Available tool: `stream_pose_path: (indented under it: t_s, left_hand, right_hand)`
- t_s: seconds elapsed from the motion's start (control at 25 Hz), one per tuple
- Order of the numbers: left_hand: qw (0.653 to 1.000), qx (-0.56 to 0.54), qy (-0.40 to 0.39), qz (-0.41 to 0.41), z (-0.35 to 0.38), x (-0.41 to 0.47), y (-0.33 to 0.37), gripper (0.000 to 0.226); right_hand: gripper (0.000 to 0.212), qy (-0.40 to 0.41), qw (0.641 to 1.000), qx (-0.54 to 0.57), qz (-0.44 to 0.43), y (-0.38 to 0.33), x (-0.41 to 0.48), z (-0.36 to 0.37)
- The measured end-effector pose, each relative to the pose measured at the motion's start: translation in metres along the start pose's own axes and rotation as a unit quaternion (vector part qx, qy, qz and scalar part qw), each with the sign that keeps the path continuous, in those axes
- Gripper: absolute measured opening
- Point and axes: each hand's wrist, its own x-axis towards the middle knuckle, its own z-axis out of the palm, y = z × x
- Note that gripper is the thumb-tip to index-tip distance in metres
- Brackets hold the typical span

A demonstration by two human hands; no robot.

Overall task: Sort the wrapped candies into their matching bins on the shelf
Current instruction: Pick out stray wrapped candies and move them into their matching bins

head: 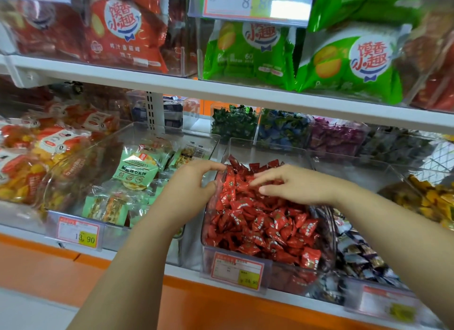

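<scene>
While left hand (192,183) and right hand (294,185) reach loose-fingered over jumbled red candies (265,226), their bin (248,150) runs front-to-back.

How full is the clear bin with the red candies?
Nearly full: the red candies are heaped close to the rim of the clear bin, covering its floor entirely.

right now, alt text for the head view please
Two bare hands reach into a clear bin of red wrapped candies on a shop shelf; the right hand touches the pile, the left hand curls at the bin's left rim.
</scene>
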Motion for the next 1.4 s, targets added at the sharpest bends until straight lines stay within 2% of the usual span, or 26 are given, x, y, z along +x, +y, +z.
stream_pose_path:
  t_s: [0.08,0.16,0.24,0.32,0.36,0.44,0.64,0.76,0.84,0.92,0.96,1.04,1.12,1.28,1.4]
  left_hand:
    - [0.998,0.032,0.032,0.034,0.005,-0.001,0.013,0.035]
    - [0.998,0.02,-0.002,0.065,0.014,-0.006,0.033,0.03]
    - [0.988,0.013,-0.136,0.075,0.033,-0.015,0.053,0.029]
    - [0.958,0.076,-0.268,0.07,0.059,-0.019,0.061,0.042]
    - [0.942,0.118,-0.311,0.051,0.071,-0.018,0.06,0.05]
    - [0.924,0.183,-0.337,0.013,0.086,-0.013,0.053,0.059]
    - [0.945,0.248,-0.215,-0.012,0.092,0.003,0.034,0.054]
    - [0.972,0.182,-0.142,0.039,0.095,0.009,0.05,0.049]
    - [0.968,0.166,-0.167,0.091,0.105,0.009,0.063,0.046]
    - [0.937,0.242,-0.241,0.069,0.117,0.009,0.064,0.044]
    - [0.925,0.279,-0.253,0.045,0.118,0.011,0.061,0.044]
    - [0.924,0.309,-0.225,0.004,0.112,0.015,0.056,0.043]
    - [0.941,0.293,-0.171,0.0,0.107,0.014,0.063,0.039]
    - [0.979,0.176,-0.032,0.095,0.111,0.002,0.109,0.031]
    - [0.977,0.124,-0.025,0.171,0.125,-0.004,0.149,0.027]
  right_hand:
    - [0.027,0.086,0.996,0.008,-0.012,0.006,-0.029,-0.008]
    - [0.025,0.124,0.992,-0.01,-0.011,0.015,-0.058,-0.009]
    - [0.025,0.115,0.992,-0.055,-0.01,0.022,-0.083,-0.002]
    - [0.027,0.094,0.992,-0.085,-0.003,0.028,-0.102,0.007]
    - [0.028,0.092,0.992,-0.084,-0.002,0.032,-0.109,0.011]
    - [0.03,0.09,0.994,-0.067,-0.001,0.038,-0.119,0.018]
    - [0.034,0.107,0.994,-0.014,-0.009,0.048,-0.13,0.024]
    - [0.035,0.123,0.992,0.002,-0.009,0.049,-0.132,0.025]
    - [0.035,0.132,0.991,0.021,-0.005,0.05,-0.135,0.024]
    - [0.034,0.141,0.989,0.034,0.008,0.054,-0.142,0.023]
    - [0.034,0.145,0.989,0.033,0.016,0.058,-0.146,0.022]
    - [0.034,0.155,0.987,0.025,0.032,0.066,-0.154,0.021]
    - [0.033,0.173,0.984,0.023,0.044,0.072,-0.164,0.018]
    - [0.031,0.222,0.972,-0.005,0.071,0.079,-0.191,0.008]
    - [0.033,0.264,0.959,-0.029,0.104,0.095,-0.22,0.007]
